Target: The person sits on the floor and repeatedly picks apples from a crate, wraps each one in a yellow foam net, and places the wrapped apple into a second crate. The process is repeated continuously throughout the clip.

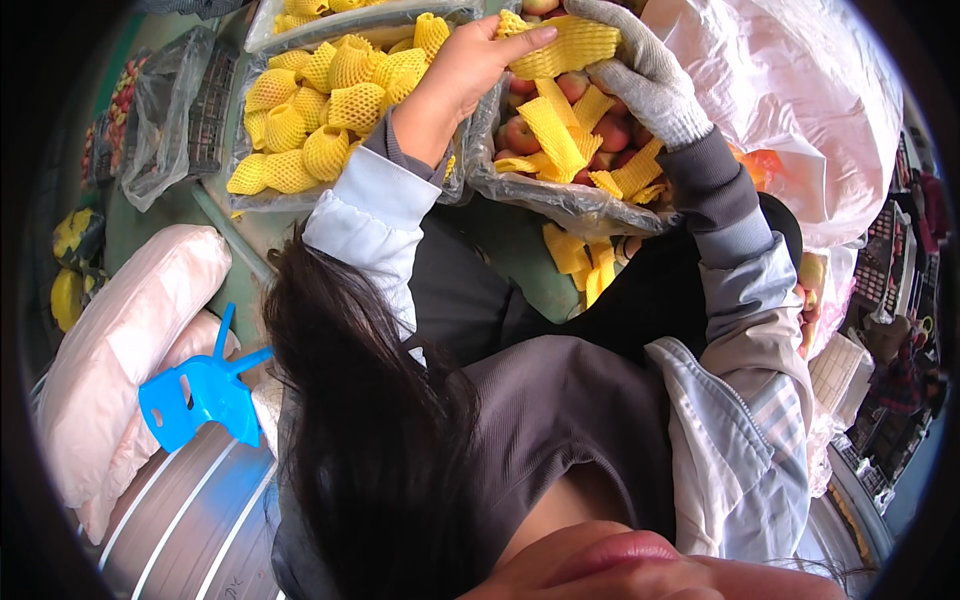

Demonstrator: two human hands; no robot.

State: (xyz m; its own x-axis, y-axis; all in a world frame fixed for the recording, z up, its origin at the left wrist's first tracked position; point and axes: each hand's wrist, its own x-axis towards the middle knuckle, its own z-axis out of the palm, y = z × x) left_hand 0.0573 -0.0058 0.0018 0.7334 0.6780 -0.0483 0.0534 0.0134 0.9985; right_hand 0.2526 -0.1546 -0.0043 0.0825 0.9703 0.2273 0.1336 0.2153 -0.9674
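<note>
My left hand (480,64) is bare and grips one end of a yellow foam net sleeve (570,46) with thumb on top. At the sleeve's other end is my right hand (651,79), in a grey knitted glove, its fingers around the edge. Whether fruit is inside the sleeve cannot be told. Below both hands stands a plastic-lined crate (570,206) of red apples (521,135), with flat yellow foam sleeves (555,139) lying on them. Beside it, a second lined crate (274,201) holds several apples' worth of rounded, netted pieces (356,107), their contents mostly hidden.
Large white plastic bags (787,97) bulge beside my right arm. A blue plastic stool (202,397) lies by wrapped pinkish bundles (142,337). Another lined black crate (214,112) stands at the upper left. Loose foam sleeves (592,262) hang below the apple crate, near my legs.
</note>
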